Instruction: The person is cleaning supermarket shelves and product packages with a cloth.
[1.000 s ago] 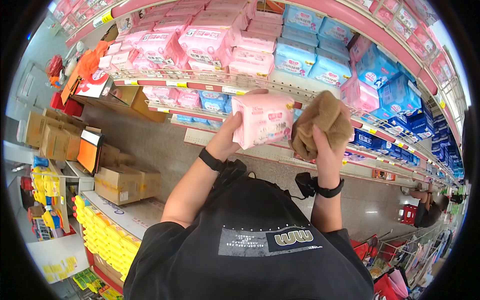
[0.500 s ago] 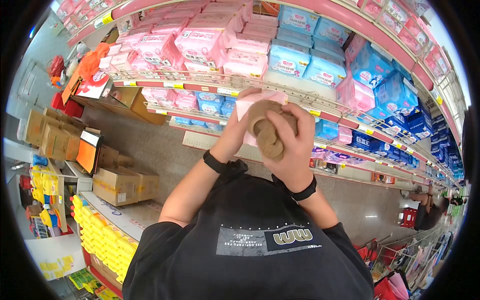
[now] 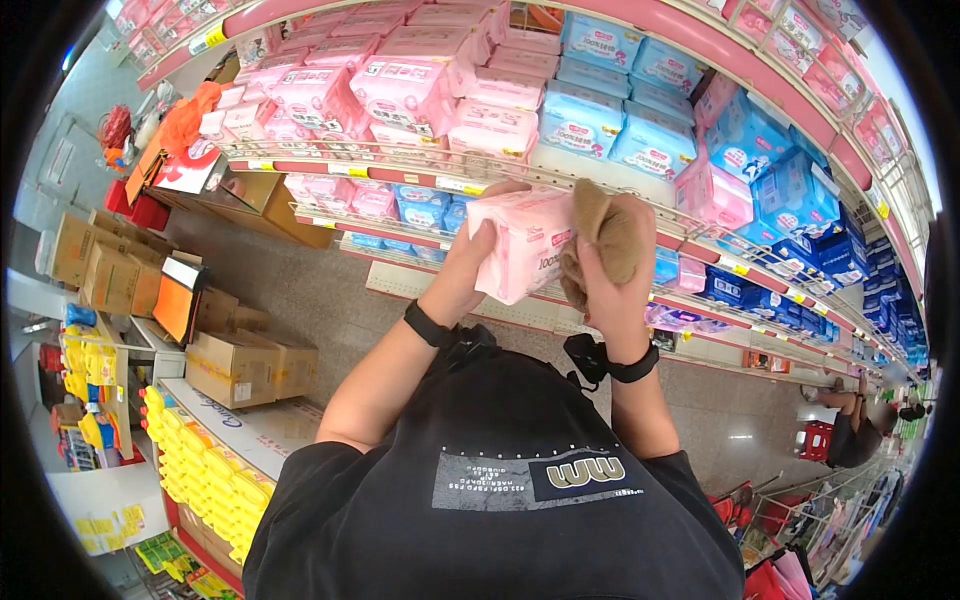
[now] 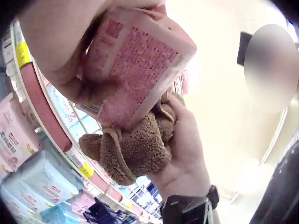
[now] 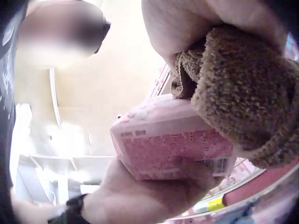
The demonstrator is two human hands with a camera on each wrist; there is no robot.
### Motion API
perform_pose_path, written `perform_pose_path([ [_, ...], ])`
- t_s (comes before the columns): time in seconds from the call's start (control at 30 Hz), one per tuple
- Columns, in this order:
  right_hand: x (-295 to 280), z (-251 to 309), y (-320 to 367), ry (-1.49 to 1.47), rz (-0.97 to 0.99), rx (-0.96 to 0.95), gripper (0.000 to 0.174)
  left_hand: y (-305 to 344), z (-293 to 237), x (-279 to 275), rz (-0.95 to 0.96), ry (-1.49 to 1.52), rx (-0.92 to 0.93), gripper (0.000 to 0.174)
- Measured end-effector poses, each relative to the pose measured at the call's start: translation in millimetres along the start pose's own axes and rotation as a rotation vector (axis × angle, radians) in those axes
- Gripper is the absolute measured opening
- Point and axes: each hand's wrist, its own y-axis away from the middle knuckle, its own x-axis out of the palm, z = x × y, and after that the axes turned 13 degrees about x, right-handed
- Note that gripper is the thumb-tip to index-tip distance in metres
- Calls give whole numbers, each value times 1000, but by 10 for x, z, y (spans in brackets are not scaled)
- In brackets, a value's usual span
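A pink package (image 3: pixel 520 243) is gripped by my left hand (image 3: pixel 463 268), thumb on its near side and fingers behind. My right hand (image 3: pixel 617 290) holds a bunched brown cloth (image 3: pixel 606 236) against the package's right end. The left wrist view shows the printed underside of the package (image 4: pixel 140 60), with the cloth (image 4: pixel 140 149) touching its lower edge and the right hand (image 4: pixel 184 154) curled round the cloth. In the right wrist view the cloth (image 5: pixel 247 93) covers one end of the package (image 5: pixel 168 144), and the left hand (image 5: pixel 145 193) supports it from below.
Shelves with a wire-fronted edge (image 3: pixel 400 155) hold pink packs (image 3: pixel 405 90) and blue packs (image 3: pixel 580 115) just beyond my hands. Cardboard boxes (image 3: pixel 235 365) and yellow bottles (image 3: pixel 205 465) stand at the left. A person (image 3: pixel 858 430) crouches farther down the aisle at the right.
The right hand and cloth moved left over the package, covering much of its front, then back right to its end. The left hand has kept its grip, and the package sits slightly turned.
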Motion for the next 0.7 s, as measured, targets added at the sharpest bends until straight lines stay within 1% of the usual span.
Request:
perform_pose_path([
  [0.07, -4, -14, 59, -370, 42, 373, 46, 9, 4, 46, -26, 168, -43, 81],
  [0.1, -9, 1, 77, -555, 59, 556, 44, 5, -9, 68, -33, 200, -64, 81],
  [0.2, -23, -71, 137, -548, 59, 575, 41, -1, -52, 103, -51, 255, -117, 79],
  [0.27, -12, -144, 158, -360, 38, 337, 43, -3, -30, 116, -57, 241, -134, 79],
  [0.3, -4, -137, 164, -266, 28, 219, 44, 2, 1, 123, -71, 233, -123, 76],
  [0.33, -8, -91, 163, -63, -23, 97, 49, -8, 42, 122, -81, 223, -111, 73],
  [0.43, 6, 68, 200, 171, -107, -73, 54, -58, 122, 117, -83, 168, -76, 66],
  [0.47, 1, 80, 215, 189, -114, -95, 56, -73, 134, 118, -81, 145, -65, 64],
  [0.57, 6, 151, 272, 220, -96, -134, 55, -108, 118, 165, -53, -62, -11, 62],
  [0.7, 75, 257, 389, 292, -46, -267, 57, -150, 137, 153, -55, -57, 12, 62],
])
